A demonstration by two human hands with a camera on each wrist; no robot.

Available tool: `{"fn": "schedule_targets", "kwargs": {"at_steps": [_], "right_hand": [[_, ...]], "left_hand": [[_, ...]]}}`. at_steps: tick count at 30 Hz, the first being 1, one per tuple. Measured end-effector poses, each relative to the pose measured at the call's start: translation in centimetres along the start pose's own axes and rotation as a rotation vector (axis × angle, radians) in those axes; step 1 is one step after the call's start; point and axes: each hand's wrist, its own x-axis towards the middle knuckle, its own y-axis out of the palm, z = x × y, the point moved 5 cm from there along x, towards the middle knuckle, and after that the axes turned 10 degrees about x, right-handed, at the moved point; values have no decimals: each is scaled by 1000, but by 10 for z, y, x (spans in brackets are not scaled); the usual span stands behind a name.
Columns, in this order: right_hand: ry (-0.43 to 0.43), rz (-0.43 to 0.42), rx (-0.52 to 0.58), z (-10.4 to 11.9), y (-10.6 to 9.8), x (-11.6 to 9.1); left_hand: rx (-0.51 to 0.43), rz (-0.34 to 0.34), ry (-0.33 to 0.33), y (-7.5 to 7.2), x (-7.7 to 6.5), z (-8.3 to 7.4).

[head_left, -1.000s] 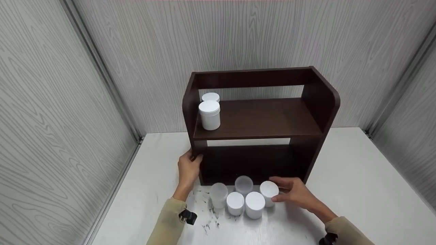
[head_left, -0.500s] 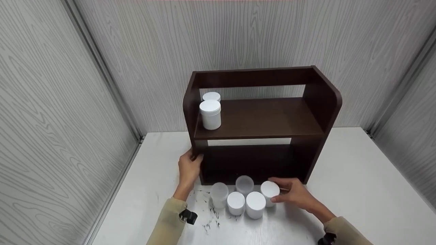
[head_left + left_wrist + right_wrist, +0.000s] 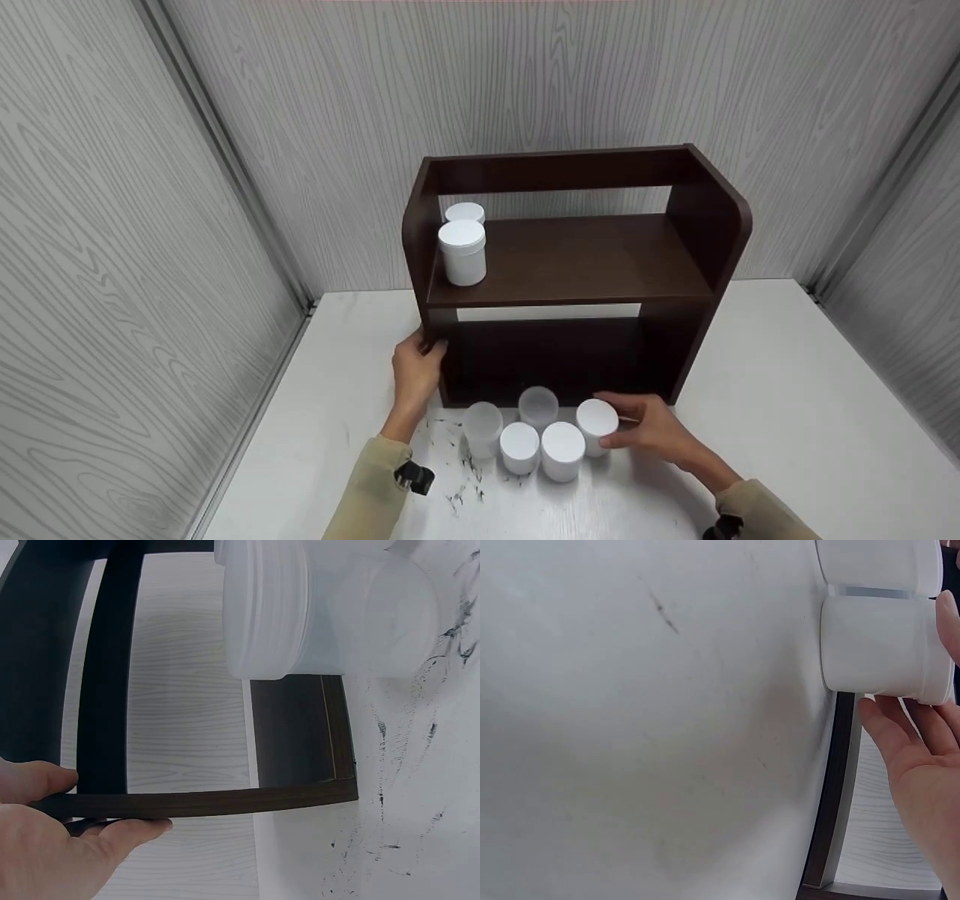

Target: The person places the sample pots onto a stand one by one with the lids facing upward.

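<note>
My left hand [image 3: 415,375] grips the left side panel of a dark brown wooden shelf [image 3: 585,259]. In the left wrist view, thumb and fingers [image 3: 135,832] lie on either side of the panel's edge. My right hand [image 3: 654,431] holds a white lidded jar [image 3: 598,418] by its right side, thumb near the front and fingers behind. The jar stands upright on the table, at the right end of a small cluster. Beside it are two more white jars, a front one [image 3: 562,450] and a shorter one [image 3: 519,448], plus two translucent jars, one at left [image 3: 482,430] and one behind [image 3: 538,407].
Two white jars, the front one [image 3: 463,253] partly hiding the rear one [image 3: 465,212], stand at the left end of the upper shelf. Dark smudges [image 3: 469,469] mark the white table [image 3: 780,390]. Grey wood-patterned walls [image 3: 555,82] enclose the back and sides.
The white jar in my right hand has shifted slightly to the right, away from its neighbour. My left hand stays on the shelf panel.
</note>
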Motion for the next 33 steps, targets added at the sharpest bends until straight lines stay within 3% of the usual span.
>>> {"fn": "schedule_targets", "kwargs": {"at_steps": [16, 33], "right_hand": [[-5, -20, 5, 0, 2, 0], [35, -55, 45, -1, 0, -1]], "left_hand": [[20, -21, -6, -1, 2, 1], [8, 4, 8, 1, 0, -1]]}}
